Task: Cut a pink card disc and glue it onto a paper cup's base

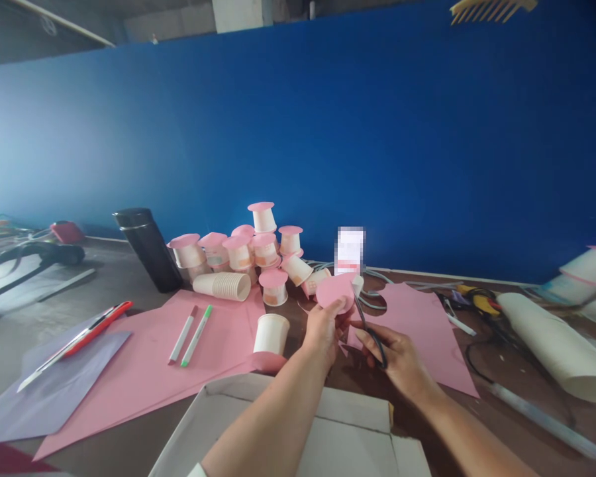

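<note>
My left hand (324, 331) pinches a round piece of pink paper (334, 291), thumb on its upper face. In my right hand (400, 358) is a pair of scissors (378, 348) with dark handles, its blades at the right edge of the pink round. Behind my hands stand several paper cups topped with pink paper rounds, one cup (273, 288) being nearest. A plain white paper cup (271, 334) stands left of my left hand, beside another pink piece (268, 362). Cut pink paper (417, 324) lies to the right of the scissors.
A cardboard piece (357, 404) lies under my forearms. To the left are large pink sheets (144, 358), two markers (197, 336), a red-handled knife (94, 331), a black bottle (149, 252) and nested cups (223, 286). A paper roll (556, 344) and cables lie right. A blue partition (298, 132) stands behind.
</note>
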The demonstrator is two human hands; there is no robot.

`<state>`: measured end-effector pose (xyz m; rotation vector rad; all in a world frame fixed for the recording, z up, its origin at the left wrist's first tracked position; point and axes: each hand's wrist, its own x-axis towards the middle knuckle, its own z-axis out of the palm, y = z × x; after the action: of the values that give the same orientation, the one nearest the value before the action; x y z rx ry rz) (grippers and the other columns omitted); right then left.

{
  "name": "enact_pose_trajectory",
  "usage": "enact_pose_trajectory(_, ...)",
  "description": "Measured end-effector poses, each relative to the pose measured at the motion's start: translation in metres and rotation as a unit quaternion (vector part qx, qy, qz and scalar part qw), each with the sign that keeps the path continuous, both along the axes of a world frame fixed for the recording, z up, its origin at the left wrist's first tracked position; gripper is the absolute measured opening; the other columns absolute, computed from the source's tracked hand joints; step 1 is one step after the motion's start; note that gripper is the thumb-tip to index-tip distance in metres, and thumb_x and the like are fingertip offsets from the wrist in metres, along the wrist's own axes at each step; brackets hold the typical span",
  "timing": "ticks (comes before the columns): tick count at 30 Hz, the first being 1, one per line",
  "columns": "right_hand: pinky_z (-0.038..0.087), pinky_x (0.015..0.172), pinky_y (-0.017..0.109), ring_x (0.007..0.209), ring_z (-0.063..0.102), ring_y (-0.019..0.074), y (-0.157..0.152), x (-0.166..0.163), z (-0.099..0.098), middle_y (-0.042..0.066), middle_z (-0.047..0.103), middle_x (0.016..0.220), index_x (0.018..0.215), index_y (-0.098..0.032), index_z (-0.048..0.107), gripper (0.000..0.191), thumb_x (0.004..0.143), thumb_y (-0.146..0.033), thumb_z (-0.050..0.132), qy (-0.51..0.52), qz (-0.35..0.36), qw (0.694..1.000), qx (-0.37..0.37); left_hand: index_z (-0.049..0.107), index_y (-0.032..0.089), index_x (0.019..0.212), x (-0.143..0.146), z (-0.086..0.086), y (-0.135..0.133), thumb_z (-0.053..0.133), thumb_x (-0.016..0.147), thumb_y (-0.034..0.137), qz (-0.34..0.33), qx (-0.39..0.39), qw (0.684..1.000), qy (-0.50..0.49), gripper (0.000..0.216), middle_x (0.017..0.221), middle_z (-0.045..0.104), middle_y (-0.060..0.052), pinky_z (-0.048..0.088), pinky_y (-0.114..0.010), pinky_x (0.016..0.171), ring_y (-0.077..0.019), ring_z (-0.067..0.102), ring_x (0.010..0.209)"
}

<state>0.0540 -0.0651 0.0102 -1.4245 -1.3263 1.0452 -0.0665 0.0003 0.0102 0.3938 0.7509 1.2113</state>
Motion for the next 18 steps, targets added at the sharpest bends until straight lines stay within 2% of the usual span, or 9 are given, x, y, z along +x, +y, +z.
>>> enact_pose_trajectory(11,0.039,0.05,0.022,0.052,0.05,0.0112,0.003,0.0045,-0.0075,-0.004,0.053,0.055,0.113,-0.015,0.071,0.052,0.08,-0.054,0.066,0.0,0.005,1.0,-0.003,0.065,0.011,0.084,0.0004,0.0049,-0.0005,0.075,0.068,0.013,0.018,-0.012,1.0,-0.011,0.019,0.076,0.07,-0.008,0.047,-0.018,0.054,-0.0122,0.066,0.063)
enact_pose_trajectory(18,0.039,0.048,0.023,0.05,0.05,0.0114,0.0008,0.0006,-0.0031,-0.004,0.053,0.055,0.113,-0.013,0.071,0.057,0.076,-0.057,0.068,0.013,-0.006,1.0,-0.012,0.065,0.013,0.085,0.0,0.0007,0.0021,0.085,0.06,0.022,0.04,-0.003,0.999,-0.015,0.034,0.076,0.069,-0.005,0.045,-0.018,0.056,-0.0094,0.063,0.062)
